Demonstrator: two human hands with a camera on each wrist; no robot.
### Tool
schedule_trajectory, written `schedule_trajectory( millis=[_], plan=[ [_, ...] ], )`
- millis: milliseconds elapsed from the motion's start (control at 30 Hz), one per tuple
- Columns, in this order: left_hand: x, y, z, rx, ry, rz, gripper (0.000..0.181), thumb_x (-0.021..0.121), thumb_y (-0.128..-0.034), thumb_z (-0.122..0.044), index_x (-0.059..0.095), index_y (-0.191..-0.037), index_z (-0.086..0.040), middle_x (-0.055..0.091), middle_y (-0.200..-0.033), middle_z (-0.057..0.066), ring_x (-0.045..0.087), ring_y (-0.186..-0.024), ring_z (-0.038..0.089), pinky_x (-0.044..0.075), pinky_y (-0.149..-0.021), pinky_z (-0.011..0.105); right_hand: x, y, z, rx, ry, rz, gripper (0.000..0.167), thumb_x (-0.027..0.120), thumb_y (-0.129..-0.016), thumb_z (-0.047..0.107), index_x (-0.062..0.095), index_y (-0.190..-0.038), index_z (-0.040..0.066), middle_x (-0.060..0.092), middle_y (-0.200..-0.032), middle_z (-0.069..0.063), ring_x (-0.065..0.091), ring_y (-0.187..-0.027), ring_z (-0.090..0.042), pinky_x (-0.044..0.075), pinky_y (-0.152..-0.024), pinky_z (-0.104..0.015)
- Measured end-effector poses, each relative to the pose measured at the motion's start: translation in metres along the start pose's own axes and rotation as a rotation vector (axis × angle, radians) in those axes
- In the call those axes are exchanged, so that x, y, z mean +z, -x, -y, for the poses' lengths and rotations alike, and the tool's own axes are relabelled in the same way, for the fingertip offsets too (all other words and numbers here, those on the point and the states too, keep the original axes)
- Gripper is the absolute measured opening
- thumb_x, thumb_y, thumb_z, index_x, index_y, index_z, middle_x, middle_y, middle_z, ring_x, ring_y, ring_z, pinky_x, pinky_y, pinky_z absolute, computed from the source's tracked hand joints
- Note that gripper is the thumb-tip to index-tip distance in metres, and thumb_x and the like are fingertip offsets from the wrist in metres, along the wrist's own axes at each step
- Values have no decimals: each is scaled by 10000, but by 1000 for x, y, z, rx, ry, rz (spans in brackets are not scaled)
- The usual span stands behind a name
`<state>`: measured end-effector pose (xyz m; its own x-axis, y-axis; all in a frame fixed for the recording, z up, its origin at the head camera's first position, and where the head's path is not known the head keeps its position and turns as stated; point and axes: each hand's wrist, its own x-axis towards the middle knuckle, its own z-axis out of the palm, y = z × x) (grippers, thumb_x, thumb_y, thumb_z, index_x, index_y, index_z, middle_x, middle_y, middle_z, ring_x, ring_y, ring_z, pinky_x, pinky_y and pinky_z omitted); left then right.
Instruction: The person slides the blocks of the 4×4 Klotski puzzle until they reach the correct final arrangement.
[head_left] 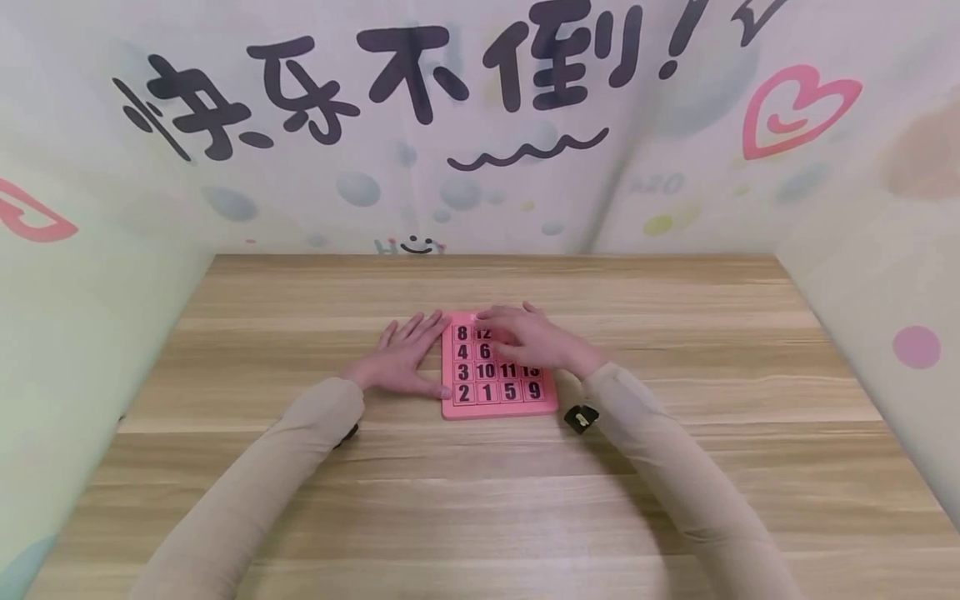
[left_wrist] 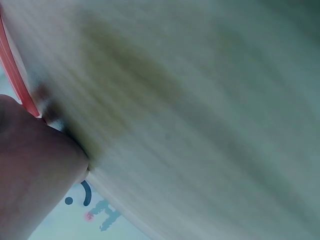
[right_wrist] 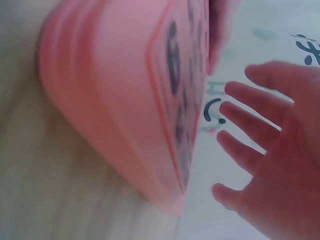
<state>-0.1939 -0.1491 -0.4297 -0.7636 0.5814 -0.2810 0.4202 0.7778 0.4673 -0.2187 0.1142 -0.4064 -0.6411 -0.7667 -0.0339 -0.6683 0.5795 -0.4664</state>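
Observation:
A pink sliding number puzzle (head_left: pixel 486 372) with black numerals lies flat on the table, its bottom row reading 2, 1, 5, 9. My left hand (head_left: pixel 401 358) rests against its left side, fingers spread and thumb by the lower left corner. Over the upper right part is my right hand (head_left: pixel 538 340), hiding several tiles. The right wrist view shows this hand (right_wrist: pixel 280 145) with its fingers apart, beside the puzzle's thick edge (right_wrist: pixel 110 85), gripping nothing. In the left wrist view, part of the left hand (left_wrist: pixel 40 170) appears near the puzzle's edge (left_wrist: pixel 20 75).
The wood-grain table (head_left: pixel 450 517) extends around the puzzle. A printed backdrop (head_left: pixel 405 183) with black characters stands behind it, and pale walls flank both sides. A small dark device (head_left: pixel 581 418) sits by the right wrist.

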Motion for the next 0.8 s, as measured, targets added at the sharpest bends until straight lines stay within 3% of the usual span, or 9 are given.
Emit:
schedule_trajectory(
  millis=[167,467,800],
  plan=[
    [1,-1,1,2,9,1,1162,684,-779,-633,-7,-1561,-125,-79,-1612,72,-106,-1451,294,-131,-1113,540,4,1,0,28,21,76,442,542,-984,249,515,-1394,87,397,-1496,-105,271,-1408,-309,45,-1100,-653],
    [0,-1,0,2,8,-3,1170,701,-771,-617,-3,-1561,-116,-81,-1611,79,-107,-1451,302,-141,-1108,541,-2,21,-9,82,-12,26,402,561,-977,238,565,-1344,72,452,-1457,-112,252,-1406,-363,33,-1088,-673],
    [0,0,1,3,5,0,1166,695,-775,-622,-7,-1561,-122,-86,-1610,77,-109,-1450,298,-140,-1109,538,-1,20,-9,43,-39,-9,413,566,-972,222,555,-1342,37,460,-1446,-135,279,-1393,-368,86,-1102,-647]
  ],
)
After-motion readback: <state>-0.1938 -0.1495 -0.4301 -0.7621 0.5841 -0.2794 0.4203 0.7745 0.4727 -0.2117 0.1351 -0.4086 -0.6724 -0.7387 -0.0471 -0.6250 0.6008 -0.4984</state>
